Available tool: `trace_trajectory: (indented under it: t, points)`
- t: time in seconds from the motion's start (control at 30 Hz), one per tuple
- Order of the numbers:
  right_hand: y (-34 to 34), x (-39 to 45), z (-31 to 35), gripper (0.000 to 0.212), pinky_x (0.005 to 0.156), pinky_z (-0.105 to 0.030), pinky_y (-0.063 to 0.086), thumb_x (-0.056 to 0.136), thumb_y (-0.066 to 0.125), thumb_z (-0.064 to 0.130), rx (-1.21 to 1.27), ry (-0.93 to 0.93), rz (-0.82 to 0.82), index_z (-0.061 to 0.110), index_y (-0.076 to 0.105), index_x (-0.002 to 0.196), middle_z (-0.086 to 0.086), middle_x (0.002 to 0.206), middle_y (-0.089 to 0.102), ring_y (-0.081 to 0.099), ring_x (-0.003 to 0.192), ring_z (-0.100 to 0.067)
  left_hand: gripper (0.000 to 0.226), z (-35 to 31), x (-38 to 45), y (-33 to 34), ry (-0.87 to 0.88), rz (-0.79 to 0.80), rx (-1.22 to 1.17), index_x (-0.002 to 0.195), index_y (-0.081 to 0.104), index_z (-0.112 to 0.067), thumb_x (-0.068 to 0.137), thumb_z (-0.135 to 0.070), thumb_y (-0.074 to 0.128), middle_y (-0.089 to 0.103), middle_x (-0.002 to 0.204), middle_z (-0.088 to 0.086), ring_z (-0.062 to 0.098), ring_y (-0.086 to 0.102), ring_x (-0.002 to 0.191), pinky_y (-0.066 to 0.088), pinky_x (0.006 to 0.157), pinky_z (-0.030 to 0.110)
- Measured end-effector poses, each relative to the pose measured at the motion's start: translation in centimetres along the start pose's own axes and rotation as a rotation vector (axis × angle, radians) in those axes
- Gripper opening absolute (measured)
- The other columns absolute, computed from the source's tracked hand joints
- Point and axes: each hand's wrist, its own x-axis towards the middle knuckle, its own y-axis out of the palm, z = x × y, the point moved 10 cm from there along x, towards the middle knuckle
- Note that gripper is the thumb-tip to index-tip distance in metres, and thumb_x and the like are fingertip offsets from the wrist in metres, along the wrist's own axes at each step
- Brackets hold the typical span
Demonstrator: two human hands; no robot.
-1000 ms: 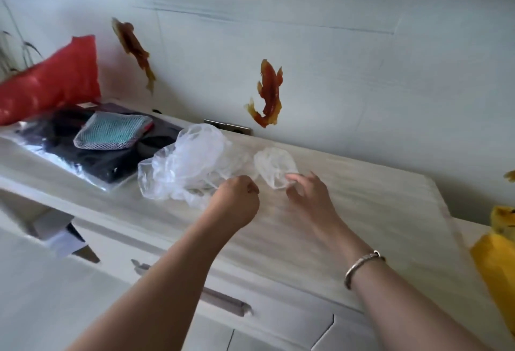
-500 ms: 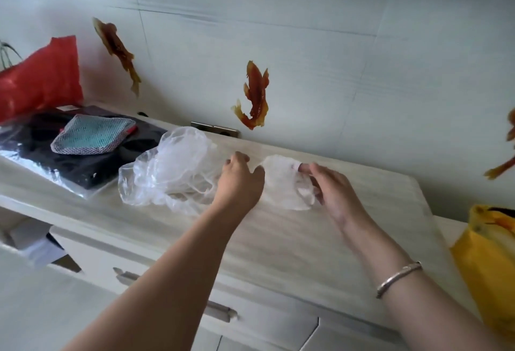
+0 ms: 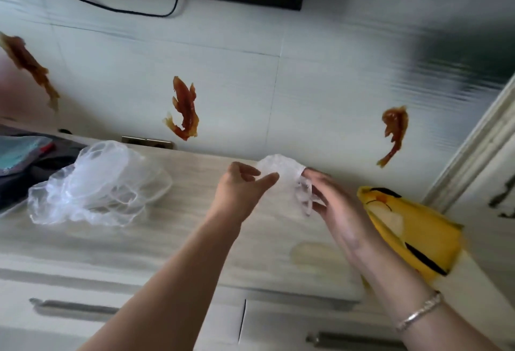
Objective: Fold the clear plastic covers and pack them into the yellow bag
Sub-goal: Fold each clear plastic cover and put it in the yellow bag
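On the left of the table, a loose pile of clear covers lies unfolded, so plenty of work is left. Moving right, the left hand pinches one edge of a small cover, held up between both hands. The right hand has the other edge, fingers fairly straight; I cannot tell how firm that grip is. Far right, the yellow bag waits at the table's end, mouth toward the hands. This cover looks about ready to pack, not yet in.
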Motion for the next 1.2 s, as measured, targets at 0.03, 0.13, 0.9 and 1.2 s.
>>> trace_trajectory:
  t: [0.03, 0.13, 0.9, 1.2]
  points:
    - [-0.4, -0.7, 0.3, 0.023, 0.093, -0.035, 0.044, 0.096, 0.051, 0.020, 0.066, 0.020, 0.000, 0.017, 0.070, 0.108, -0.001, 0.114, 0.069, 0.061, 0.107, -0.017, 0.040, 0.1, -0.6, 1.4, -0.008, 0.061, -0.009, 0.104, 0.059, -0.014, 0.077, -0.038, 0.077, 0.060, 0.098, 0.001, 0.011, 0.056, 0.082, 0.043, 0.067, 0.023]
    - [-0.4, -2.4, 1.0, 0.026, 0.087, -0.036, 0.044, 0.079, 0.060, 0.023, 0.293, 0.082, 0.062, 0.008, 0.069, 0.097, -0.011, 0.101, 0.065, 0.059, 0.094, -0.022, 0.051, 1.3, -2.0, 4.9, -0.117, 0.223, -0.106, 0.106, 0.062, -0.007, 0.072, -0.040, 0.080, 0.065, 0.099, 0.006, 0.020, 0.063, 0.089, 0.050, 0.085, 0.030]
    - [-2.1, -2.9, -4.0, 0.012, 0.055, -0.023, 0.049, 0.090, 0.053, 0.003, 0.279, 0.399, -0.012, 0.007, 0.063, 0.086, -0.009, 0.082, 0.065, 0.060, 0.063, -0.014, 0.014, -1.0, -3.2, 4.4, 0.104, 0.068, -0.309, 0.078, 0.059, -0.014, 0.080, -0.013, 0.073, 0.063, 0.079, 0.009, 0.020, 0.059, 0.072, 0.047, 0.069, 0.034]
    - [-5.8, -1.8, -2.9, 0.012, 0.046, -0.024, 0.053, 0.095, 0.057, 0.013, 0.562, 0.242, -0.344, 0.001, 0.060, 0.098, -0.009, 0.076, 0.068, 0.065, 0.055, -0.016, 0.009, 0.8, -1.5, 0.3, -0.003, -0.173, -0.260, 0.096, 0.058, -0.010, 0.095, -0.018, 0.054, 0.054, 0.072, 0.003, 0.014, 0.049, 0.053, 0.045, 0.048, 0.022]
